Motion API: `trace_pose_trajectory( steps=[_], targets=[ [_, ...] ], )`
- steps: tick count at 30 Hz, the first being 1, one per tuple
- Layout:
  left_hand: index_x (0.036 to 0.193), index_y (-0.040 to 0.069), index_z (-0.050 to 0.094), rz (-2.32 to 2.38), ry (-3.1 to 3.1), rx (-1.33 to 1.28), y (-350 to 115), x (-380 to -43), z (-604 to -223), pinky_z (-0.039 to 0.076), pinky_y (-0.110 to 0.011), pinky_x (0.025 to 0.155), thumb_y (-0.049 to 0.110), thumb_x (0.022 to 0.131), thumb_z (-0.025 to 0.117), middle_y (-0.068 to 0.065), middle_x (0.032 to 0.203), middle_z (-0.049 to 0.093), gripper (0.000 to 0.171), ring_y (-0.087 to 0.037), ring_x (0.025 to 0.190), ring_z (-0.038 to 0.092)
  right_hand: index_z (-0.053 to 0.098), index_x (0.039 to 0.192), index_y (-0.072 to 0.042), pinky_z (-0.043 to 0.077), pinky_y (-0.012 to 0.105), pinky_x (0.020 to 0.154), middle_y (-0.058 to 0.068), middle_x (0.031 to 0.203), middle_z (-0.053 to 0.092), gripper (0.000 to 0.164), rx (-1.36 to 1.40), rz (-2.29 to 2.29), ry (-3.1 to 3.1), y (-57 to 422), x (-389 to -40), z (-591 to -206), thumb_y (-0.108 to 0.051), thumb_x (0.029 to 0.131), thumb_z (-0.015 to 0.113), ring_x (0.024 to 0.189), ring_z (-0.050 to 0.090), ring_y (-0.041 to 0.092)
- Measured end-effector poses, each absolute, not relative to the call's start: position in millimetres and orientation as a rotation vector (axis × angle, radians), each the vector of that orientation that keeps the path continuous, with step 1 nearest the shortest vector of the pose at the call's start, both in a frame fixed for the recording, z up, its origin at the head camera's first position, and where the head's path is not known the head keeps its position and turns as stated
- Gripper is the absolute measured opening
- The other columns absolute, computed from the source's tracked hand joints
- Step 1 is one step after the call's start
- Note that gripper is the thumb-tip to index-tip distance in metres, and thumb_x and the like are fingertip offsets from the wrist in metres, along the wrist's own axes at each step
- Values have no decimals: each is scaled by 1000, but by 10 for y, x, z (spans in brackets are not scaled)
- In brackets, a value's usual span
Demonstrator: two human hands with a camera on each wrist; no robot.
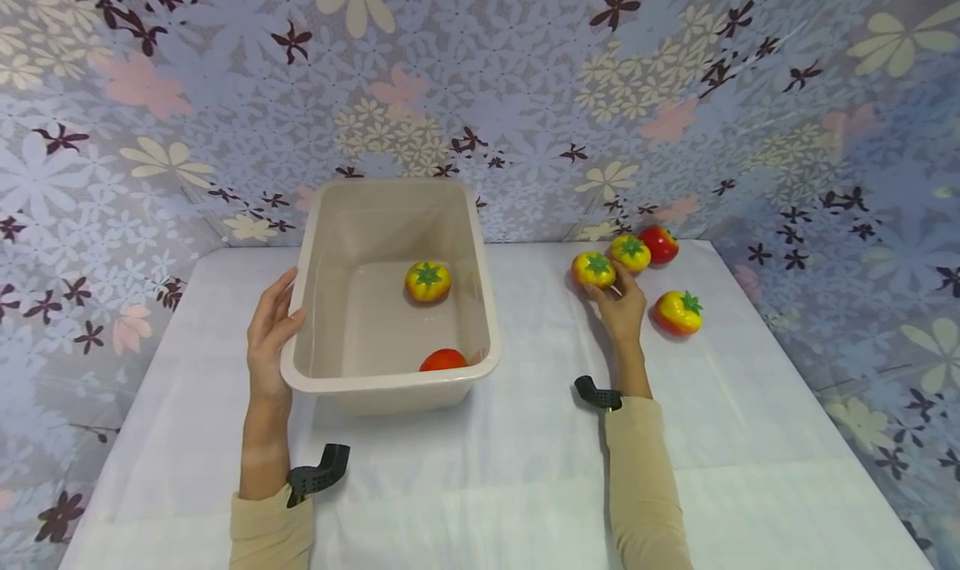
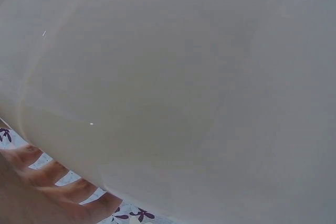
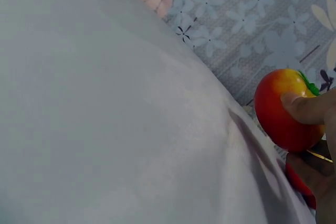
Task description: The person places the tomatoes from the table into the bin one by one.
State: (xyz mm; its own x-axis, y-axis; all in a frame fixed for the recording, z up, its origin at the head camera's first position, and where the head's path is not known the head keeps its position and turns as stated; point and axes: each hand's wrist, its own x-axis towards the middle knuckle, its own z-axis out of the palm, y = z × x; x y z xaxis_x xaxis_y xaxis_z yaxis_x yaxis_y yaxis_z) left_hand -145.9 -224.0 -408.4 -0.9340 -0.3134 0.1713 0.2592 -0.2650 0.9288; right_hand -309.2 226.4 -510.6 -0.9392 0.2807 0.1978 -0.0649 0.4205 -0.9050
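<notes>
My left hand (image 1: 272,337) holds the left rim of a beige plastic bin (image 1: 489,337), its thumb lapping over the edge. In the left wrist view, the fingers (image 2: 79,191) are spread along the bin's wall (image 2: 168,87). A yellow-red tomato (image 1: 427,282) with a green top lies inside the bin; a red tomato (image 1: 443,359) is partly hidden behind the near rim. To the right, my right hand (image 1: 621,305) pinches another yellow-red tomato (image 1: 593,268). The right wrist view shows the thumb (image 3: 302,107) across this tomato's side (image 3: 273,106).
Just behind the right hand are a yellow tomato (image 1: 629,252) and a red one (image 1: 662,245), near the table's back edge. Another yellow-red tomato (image 1: 677,313) lies to that hand's right. A white cloth covers the table (image 1: 540,470); flowered sheeting (image 1: 525,78) rises behind it.
</notes>
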Motion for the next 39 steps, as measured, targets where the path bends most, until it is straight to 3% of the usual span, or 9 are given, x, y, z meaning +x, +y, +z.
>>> trace_pose_trajectory(
  steps=[17, 27, 39],
  targets=[
    [141, 7, 49, -2249, -1607, 98, -2267, -1451, -4078, 41, -29, 94, 1, 92, 39, -7, 136, 54, 50, -20, 122, 49, 48, 143, -4, 43, 36, 104, 14, 143, 52, 64, 89, 1608, -2224, 1956, -3046, -4692, -6, 85, 74, 128, 53, 29],
    [141, 7, 49, -2258, -1605, 70, -2241, -1474, -4074, 40, -30, 95, 1, 93, 39, -7, 136, 54, 50, -21, 123, 49, 48, 138, 8, 43, 45, 104, 23, 140, 52, 60, 244, 1572, -2189, 1679, -2755, -4172, 5, 83, 72, 126, 53, 36],
    [142, 7, 48, -2254, -1625, 76, -2246, -1464, -4089, 40, -31, 95, 3, 94, 39, -7, 136, 53, 50, -21, 122, 48, 48, 139, 7, 43, 41, 105, 22, 141, 51, 60, 350, 1748, -2090, 1500, -2704, -4123, 7, 83, 71, 130, 51, 33]
  ],
)
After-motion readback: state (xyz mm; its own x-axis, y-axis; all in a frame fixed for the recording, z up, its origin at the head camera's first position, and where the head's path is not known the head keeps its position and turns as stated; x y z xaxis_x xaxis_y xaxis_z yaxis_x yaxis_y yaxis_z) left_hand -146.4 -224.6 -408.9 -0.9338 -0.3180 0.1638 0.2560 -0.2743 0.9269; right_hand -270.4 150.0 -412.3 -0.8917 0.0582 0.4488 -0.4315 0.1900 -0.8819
